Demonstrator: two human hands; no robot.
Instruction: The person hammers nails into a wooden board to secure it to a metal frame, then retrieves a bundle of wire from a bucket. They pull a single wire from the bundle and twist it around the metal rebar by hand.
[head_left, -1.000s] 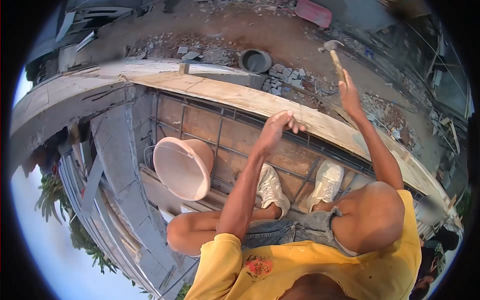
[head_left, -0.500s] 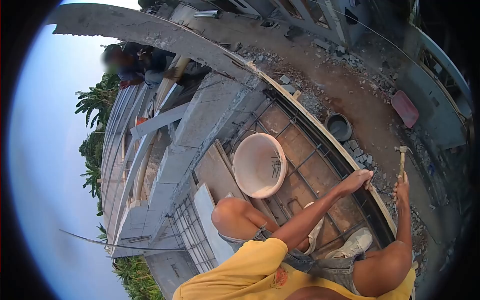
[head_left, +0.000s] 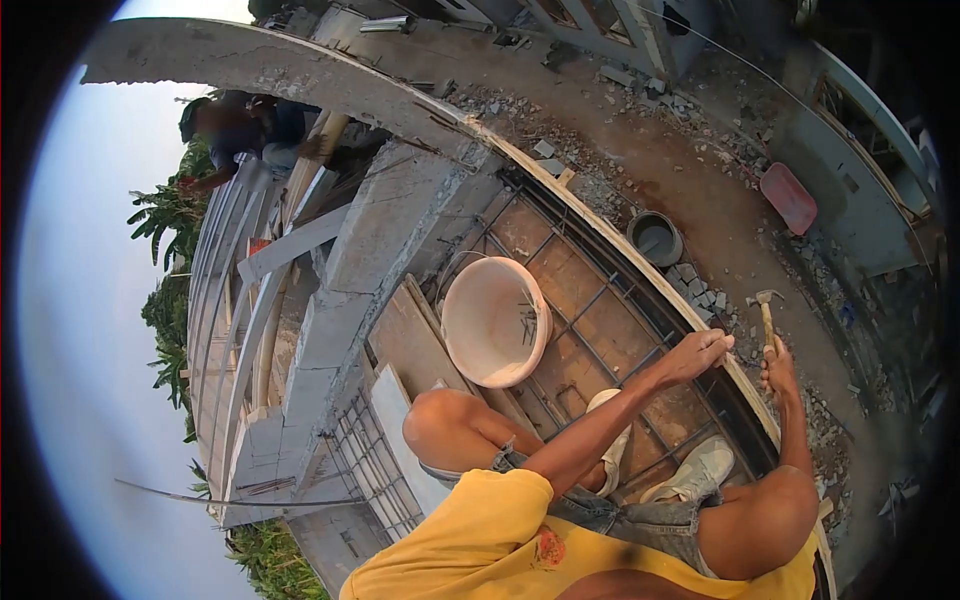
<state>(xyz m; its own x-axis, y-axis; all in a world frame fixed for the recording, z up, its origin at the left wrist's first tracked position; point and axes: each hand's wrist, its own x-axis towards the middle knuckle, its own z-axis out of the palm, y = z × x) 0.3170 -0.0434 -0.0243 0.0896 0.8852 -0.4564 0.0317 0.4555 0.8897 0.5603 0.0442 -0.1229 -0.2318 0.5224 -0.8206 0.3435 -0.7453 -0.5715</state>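
Grips hammer (head_left: 767, 320) with fingers (head_left: 767, 375) of right hand (head_left: 780, 368) beside board (head_left: 753, 392); curls those of left hand (head_left: 705, 352) by board's edge, cannot tell around what.

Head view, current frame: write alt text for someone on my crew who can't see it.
The person's right hand grips a hammer out past a wooden board; the left hand, fingers curled, is at the board's edge. A pale bucket with small dark pieces inside is nearby, and rubble lies below.
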